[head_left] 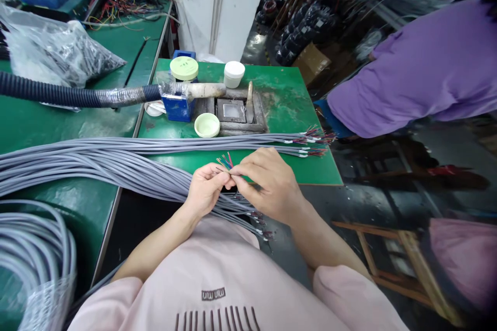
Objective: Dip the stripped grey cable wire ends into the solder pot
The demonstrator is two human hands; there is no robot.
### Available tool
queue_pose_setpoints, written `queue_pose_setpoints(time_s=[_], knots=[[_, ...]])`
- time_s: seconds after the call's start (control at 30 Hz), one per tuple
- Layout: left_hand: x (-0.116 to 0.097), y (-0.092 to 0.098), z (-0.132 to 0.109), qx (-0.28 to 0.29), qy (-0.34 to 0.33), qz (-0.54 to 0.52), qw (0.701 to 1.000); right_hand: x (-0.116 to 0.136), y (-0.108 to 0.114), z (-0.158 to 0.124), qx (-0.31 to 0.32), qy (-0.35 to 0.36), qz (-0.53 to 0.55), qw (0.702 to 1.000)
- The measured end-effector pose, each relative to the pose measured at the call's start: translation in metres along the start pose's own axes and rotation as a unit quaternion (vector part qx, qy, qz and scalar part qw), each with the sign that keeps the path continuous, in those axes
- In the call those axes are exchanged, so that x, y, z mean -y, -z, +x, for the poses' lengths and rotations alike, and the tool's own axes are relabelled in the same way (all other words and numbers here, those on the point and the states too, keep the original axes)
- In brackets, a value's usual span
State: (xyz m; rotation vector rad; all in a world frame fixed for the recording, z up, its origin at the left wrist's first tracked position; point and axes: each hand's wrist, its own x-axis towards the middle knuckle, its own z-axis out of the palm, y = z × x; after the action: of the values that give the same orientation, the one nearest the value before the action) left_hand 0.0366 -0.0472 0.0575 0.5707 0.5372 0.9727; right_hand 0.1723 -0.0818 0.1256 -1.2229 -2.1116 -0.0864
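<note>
Both hands meet in front of my chest at the end of a cable, where thin coloured wires fan out. My left hand is closed around the cable end, with thumb and forefinger pinched just under the fan. My right hand pinches a wire at the same spot, its fingertips touching those of the left. Beneath the hands runs a bundle of grey cables, whose stripped ends hang at my lap. Another row of grey cables lies behind, its coloured wire ends pointing right.
A solder pot sits on the green table, with a ribbed hose reaching toward it. Nearby are a green-lidded jar, a white jar and a shallow dish. Coiled cable lies left. A person in purple stands right.
</note>
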Motion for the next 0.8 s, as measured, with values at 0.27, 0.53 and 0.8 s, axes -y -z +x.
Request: queue_pose_setpoints(time_s=[0.27,0.53,0.8], knots=[[-0.003,-0.001,-0.001,-0.008,0.010,0.038,0.999,-0.004,0.014,0.009,0.094,0.055,-0.023,0.994],[0.002,0.002,-0.001,0.002,0.014,0.042,0.999,0.000,0.022,0.017,0.154,0.123,-0.116,0.974],[0.007,0.002,-0.001,-0.008,0.024,0.052,0.998,-0.003,0.006,0.010,0.080,0.124,-0.131,0.980]])
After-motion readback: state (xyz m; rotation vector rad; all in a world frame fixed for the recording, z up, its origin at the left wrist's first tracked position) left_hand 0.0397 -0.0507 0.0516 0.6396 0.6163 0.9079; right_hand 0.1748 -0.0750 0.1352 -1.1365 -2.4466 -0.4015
